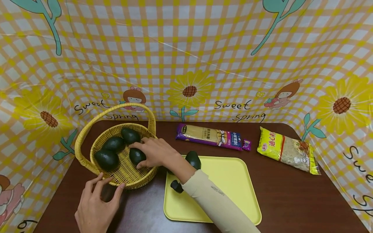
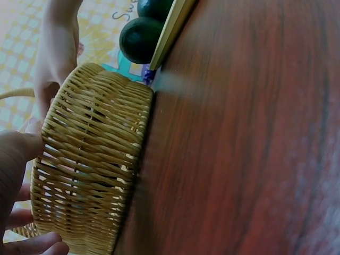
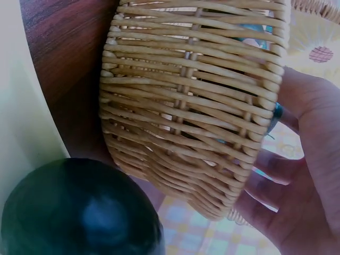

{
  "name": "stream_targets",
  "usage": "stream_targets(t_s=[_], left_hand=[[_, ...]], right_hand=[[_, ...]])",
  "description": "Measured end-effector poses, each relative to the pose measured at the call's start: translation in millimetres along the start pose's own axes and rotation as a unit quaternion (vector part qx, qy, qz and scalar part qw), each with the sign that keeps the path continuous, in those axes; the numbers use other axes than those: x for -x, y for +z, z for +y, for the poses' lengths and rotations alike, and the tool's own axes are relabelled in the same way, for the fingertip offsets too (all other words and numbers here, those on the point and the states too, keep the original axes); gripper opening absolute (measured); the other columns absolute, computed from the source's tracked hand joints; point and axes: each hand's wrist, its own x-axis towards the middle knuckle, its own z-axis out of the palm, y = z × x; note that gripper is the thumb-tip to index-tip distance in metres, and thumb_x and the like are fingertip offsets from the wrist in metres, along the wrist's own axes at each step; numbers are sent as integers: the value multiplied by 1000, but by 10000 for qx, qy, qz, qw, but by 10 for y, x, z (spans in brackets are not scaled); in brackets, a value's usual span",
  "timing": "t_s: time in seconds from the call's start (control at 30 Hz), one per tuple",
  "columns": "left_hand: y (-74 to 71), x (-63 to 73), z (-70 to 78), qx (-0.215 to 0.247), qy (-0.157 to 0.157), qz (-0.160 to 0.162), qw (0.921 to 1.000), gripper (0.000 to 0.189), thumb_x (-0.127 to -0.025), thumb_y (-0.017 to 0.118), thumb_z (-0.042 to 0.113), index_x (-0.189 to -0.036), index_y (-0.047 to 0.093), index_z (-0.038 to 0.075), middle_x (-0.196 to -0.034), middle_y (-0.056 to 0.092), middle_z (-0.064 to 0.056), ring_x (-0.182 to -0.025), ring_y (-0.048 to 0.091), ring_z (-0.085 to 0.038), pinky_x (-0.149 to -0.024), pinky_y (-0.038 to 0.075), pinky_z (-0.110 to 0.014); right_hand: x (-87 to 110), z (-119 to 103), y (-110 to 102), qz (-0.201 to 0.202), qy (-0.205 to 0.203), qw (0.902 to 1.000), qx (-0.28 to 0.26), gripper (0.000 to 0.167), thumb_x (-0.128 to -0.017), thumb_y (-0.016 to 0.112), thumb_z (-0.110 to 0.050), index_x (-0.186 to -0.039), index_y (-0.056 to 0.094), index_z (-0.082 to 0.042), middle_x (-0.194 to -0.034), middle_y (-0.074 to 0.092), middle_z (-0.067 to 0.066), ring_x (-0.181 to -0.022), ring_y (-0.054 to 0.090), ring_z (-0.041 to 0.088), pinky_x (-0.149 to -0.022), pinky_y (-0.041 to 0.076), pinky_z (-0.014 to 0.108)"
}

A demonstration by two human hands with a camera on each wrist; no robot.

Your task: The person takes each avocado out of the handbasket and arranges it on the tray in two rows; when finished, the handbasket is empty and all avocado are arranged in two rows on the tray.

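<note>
My right hand [image 1: 155,151] reaches over the near-right rim of a yellow wicker basket [image 1: 137,185] and grips a dark green avocado [image 1: 137,156] inside it, thumb on one side and fingers on the other. Several more avocados [image 1: 107,160] lie along the basket's left and back. At the front left rim is my left hand [image 1: 97,204], its fingers spread and fingertips right at the rim. The left wrist view shows its thumb [image 2: 29,141] against the woven edge. From the right wrist, the basket wall [image 3: 186,106] hides the gripped avocado almost completely.
A yellow tray [image 1: 227,187] lies right of the basket, under my right forearm, with an avocado [image 1: 193,159] at its back left corner. Behind it are a purple pasta packet [image 1: 208,136] and, further right, a yellow noodle bag [image 1: 288,150]. Checked cloth [image 1: 186,48] walls the table.
</note>
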Motion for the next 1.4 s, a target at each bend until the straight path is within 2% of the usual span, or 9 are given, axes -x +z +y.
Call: stream_targets(t_s=[0.5, 0.77, 1.1, 1.4], left_hand=[[-9, 6, 20, -2, -59, -37, 10000, 44, -78, 99, 36, -108, 81, 8, -127, 70, -16, -91, 69, -39, -57, 56, -61], [-5, -5, 15, 43, -53, 16, 10000, 44, -79, 98, 35, -109, 81, 8, -128, 71, -16, -93, 69, -40, -62, 56, -63], [-6, 2, 15, -2, -108, 0, 9999, 45, -78, 99, 35, -109, 81, 8, -128, 71, -16, -92, 69, -40, -60, 56, -62], [-6, 0, 8, 43, -14, 38, 10000, 44, -78, 98, 35, -109, 81, 8, -127, 70, -17, -91, 69, -40, -58, 55, -61]], right_hand=[[341, 136, -120, 523, 179, 9976, -414, 82, -93, 80, -61, -163, 48, -36, -144, 63, 9, -117, 70, 26, -74, 58, 37], [531, 219, -144, 938, 200, 9932, -657, 81, -92, 83, -57, -162, 50, -32, -141, 63, 9, -111, 71, 25, -79, 60, 40], [804, 304, -186, 1367, 277, 9865, -855, 81, -91, 87, -52, -161, 51, -33, -142, 63, 7, -104, 70, 20, -79, 59, 37], [1022, 416, -128, 1471, 606, 9829, -926, 81, -89, 89, -50, -159, 54, -31, -141, 64, 8, -116, 68, 25, -87, 59, 43]])
